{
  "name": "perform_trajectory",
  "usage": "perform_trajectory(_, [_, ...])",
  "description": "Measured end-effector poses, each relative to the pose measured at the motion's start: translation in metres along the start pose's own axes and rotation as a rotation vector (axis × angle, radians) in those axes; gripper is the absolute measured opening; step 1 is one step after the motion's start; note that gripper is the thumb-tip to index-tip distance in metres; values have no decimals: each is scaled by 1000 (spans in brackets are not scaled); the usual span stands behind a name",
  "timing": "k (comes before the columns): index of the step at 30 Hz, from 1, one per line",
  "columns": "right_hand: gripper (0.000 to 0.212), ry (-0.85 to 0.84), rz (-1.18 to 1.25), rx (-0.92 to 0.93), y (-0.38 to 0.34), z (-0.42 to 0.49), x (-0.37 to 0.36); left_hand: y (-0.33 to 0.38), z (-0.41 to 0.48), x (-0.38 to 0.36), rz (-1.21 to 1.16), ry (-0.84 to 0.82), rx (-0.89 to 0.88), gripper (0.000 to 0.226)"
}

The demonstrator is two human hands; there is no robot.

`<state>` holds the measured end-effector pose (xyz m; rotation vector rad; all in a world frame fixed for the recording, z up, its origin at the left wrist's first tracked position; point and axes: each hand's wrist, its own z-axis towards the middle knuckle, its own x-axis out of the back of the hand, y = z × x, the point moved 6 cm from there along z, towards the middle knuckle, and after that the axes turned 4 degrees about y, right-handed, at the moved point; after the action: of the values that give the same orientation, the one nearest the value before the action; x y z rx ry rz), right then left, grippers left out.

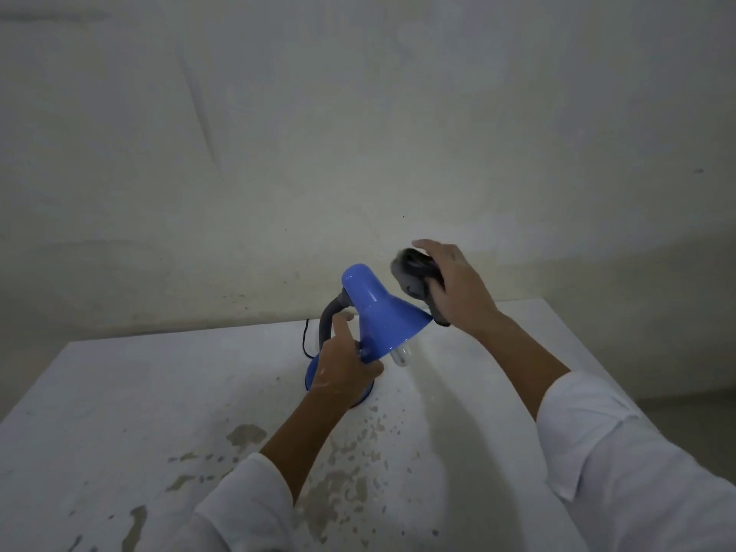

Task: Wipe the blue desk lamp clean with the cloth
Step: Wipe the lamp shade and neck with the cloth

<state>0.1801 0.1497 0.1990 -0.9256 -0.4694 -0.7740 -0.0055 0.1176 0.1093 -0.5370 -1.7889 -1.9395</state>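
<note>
The right hand [454, 286] is clenched round a bunched grey cloth [414, 274] and holds it in the air, up and to the right of the lamp's head. A dark tail of the cloth hangs from under the palm to just beside the right edge of the shade's rim; whether it touches the rim cannot be told.

The left hand [344, 370] grasps the blue desk lamp [378, 312] at the lower left edge of its shade [392, 324], fingers curled over the rim, with one digit raised between the shade and the neck. The shade is tilted, its narrow closed end up and to the left and its wide mouth facing down and to the right. A clear bulb [402, 357] shows just below the rim.

A bent grey neck [328, 318] runs from the back of the shade down to the round blue base [312, 372], which is partly hidden behind the left hand and stands on the white tabletop [119, 412] near its far edge. A black cord [306, 340] trails behind the base.

The tabletop's paint is chipped in patches toward the near side. Both forearms come out of white sleeves [621, 452]. A pale, stained wall [278, 133] rises behind.
</note>
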Motion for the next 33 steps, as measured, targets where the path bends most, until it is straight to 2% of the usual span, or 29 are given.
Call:
perform_trajectory(3, [51, -185, 21, 168, -23, -4, -23, 4, 0, 1, 14, -21, -26, 87])
perform_trajectory(5, [49, -260, -53, 173, -19, -7, -36, 6, 1, 2, 24, -42, -62, 92])
perform_trajectory(8, [44, -251, -214, -21, 7, -3, -34, 10, 2, 1, 87, -81, -109, 94])
perform_trajectory(10, [42, -226, -329, -132, 20, -3, -27, 11, 3, 2, 47, -109, -126, 98])
perform_trajectory(14, [45, -60, -277, -112, 13, -2, -6, 13, 11, 17, 121, -127, -206, 115])
perform_trajectory(17, [49, 29, -182, 47, -10, -2, 6, 26, 22, 37, 232, -3, -321, 103])
perform_trajectory(21, [46, -55, -168, 223, -34, -9, -2, 49, 38, 47, 351, 76, -497, 63])
perform_trajectory(25, [37, -168, -289, 301, -43, -25, -20, 43, 52, 40, 577, 19, -541, 51])
perform_trajectory(28, [36, -244, -305, 394, -50, -43, -20, 36, 56, 41, 536, 10, -534, 47])
perform_trajectory(30, [45, -395, -248, 432, -53, -50, -18, 35, 58, 38, 514, -4, -527, 44])
perform_trajectory(32, [53, -520, -152, 390, -53, -48, -13, 37, 59, 36, 478, -2, -507, 42])
perform_trajectory(33, [54, -518, -99, 349, -52, -43, -9, 37, 60, 37, 458, 6, -490, 41])
